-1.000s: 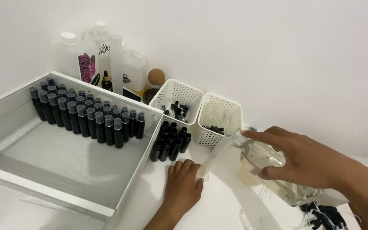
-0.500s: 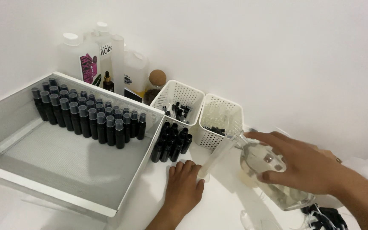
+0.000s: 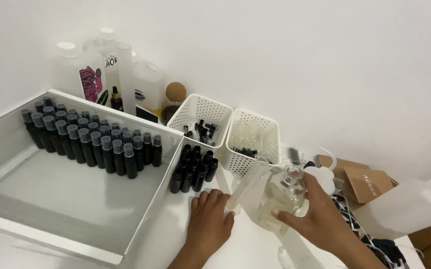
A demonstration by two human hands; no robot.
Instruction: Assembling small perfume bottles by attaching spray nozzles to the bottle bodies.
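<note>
My right hand (image 3: pixel 320 221) grips a round clear glass flask (image 3: pixel 280 197) of pale liquid, held low over the white table with its open neck pointing up. A slim white tube (image 3: pixel 248 189) leans against the flask's left side. At the tube's foot my left hand (image 3: pixel 208 224) lies palm down on the table, fingertips touching it; whether the fingers close on it is hidden. A cluster of small black bottles (image 3: pixel 193 167) stands just beyond my left hand.
A large white tray (image 3: pixel 76 214) on the left holds rows of capped dark spray bottles (image 3: pixel 90 137). Two white perforated baskets (image 3: pixel 200 117) (image 3: pixel 253 134) stand behind. Big plastic jugs (image 3: pixel 100 69) line the wall. Brown cardboard boxes (image 3: pixel 370 182) and white paper (image 3: pixel 405 206) lie at the right.
The flask was tilted with its neck toward the white tube; it has swung back to upright in my right hand. My left hand has stayed put.
</note>
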